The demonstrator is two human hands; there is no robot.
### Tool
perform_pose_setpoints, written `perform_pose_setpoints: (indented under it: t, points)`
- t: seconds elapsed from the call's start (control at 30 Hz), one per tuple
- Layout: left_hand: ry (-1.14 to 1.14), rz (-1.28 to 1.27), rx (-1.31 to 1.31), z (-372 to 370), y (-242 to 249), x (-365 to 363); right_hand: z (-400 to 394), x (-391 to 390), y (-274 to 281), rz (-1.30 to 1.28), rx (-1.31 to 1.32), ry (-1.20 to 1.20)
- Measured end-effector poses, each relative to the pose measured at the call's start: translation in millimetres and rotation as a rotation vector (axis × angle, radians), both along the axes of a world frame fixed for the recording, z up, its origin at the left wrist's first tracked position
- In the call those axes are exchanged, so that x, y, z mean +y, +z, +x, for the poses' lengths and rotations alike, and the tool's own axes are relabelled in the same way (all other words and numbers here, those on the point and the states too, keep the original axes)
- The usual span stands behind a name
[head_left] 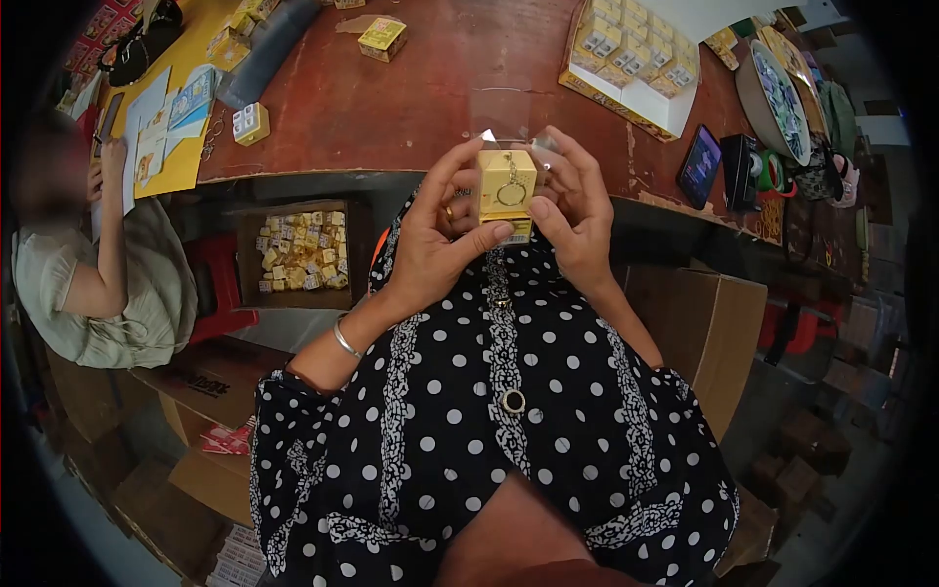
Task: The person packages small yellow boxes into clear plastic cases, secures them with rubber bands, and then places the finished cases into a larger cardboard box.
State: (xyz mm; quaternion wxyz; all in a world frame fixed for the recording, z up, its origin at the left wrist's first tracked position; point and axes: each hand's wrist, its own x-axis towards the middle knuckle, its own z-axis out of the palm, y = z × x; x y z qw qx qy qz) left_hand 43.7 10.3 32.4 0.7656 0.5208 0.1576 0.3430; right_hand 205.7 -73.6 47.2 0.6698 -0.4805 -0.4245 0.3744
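Note:
Between my two hands, over the table's front edge, is a small yellow box-shaped keychain [507, 176] with a metal ring and short chain on its face. Clear plastic film sticks up around its top. My left hand [440, 225] grips its left side, the thumb along the lower edge. On the other side my right hand [580, 220] holds it, thumb at the lower right corner. A printed strip with a barcode shows under the yellow block. What the fingers behind it touch is hidden.
On the red table [469, 88] stand a display carton [626, 98] of small yellow boxes, a phone [700, 166], a basin [778, 103] and loose yellow boxes [382, 39]. A carton of yellow pieces [303, 251] sits below left. Another person [108, 264] sits at the left, writing.

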Motion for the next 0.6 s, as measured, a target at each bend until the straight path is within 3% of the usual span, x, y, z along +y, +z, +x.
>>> perform_pose_setpoints:
  t: [0.07, 0.13, 0.23, 0.4, 0.47, 0.6]
  points:
    - [-0.001, 0.021, -0.010, -3, -5, -4, 1, -6, -5, -0.002, -0.020, 0.015]
    - [-0.056, 0.002, 0.008, -8, -9, -8, 4, -13, -14, -0.051, -0.212, 0.064]
    - [-0.148, -0.041, 0.092, -21, -17, -12, 0, -23, -26, -0.096, -0.142, 0.082]
    - [-0.093, -0.034, 0.115, -30, -38, -10, -5, -37, -31, -0.218, -0.151, 0.121]
    - [-0.039, 0.017, 0.057, -27, -39, -6, -4, -34, -28, -0.112, -0.318, 0.117]
    - [-0.069, -0.024, -0.062, -23, -36, 1, -7, -33, -32, -0.053, -0.180, 0.163]
